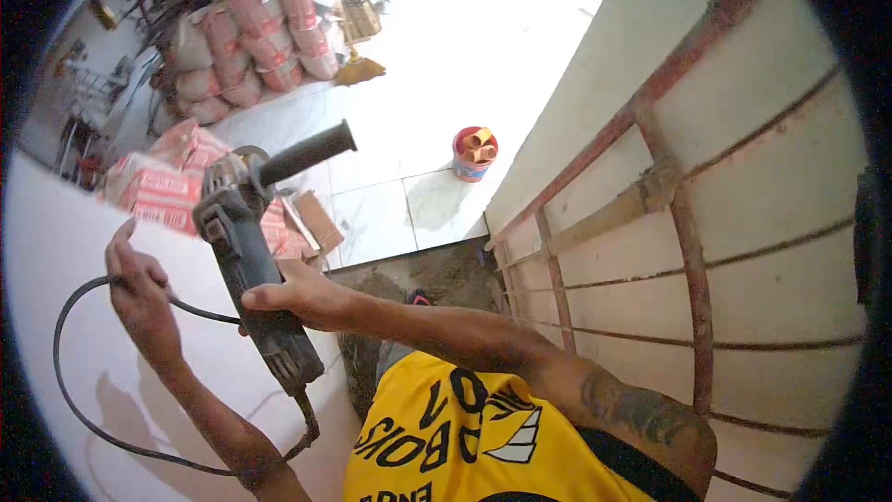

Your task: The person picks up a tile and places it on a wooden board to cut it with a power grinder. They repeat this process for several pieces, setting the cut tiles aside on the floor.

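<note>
My right hand [302, 296] is wrapped round the body of a dark angle grinder [246, 256], held up left of my body. Its side handle [308, 154] points up to the right, and the disc end is at the top, partly hidden by the gear head. A black power cord [70, 409] leaves the grinder's lower end and loops round to the left. My left hand [141, 293] is raised beside the tool with the cord running through its partly curled fingers; one finger points upward. The wall lies behind this hand.
Red and white sacks [265, 33] are stacked on the tiled floor, with more sacks [167, 181] behind the grinder. A bucket [474, 156] holding orange pipe pieces stands ahead. A rusty metal railing [692, 265] runs along the right. A broom head [360, 71] lies near the stack.
</note>
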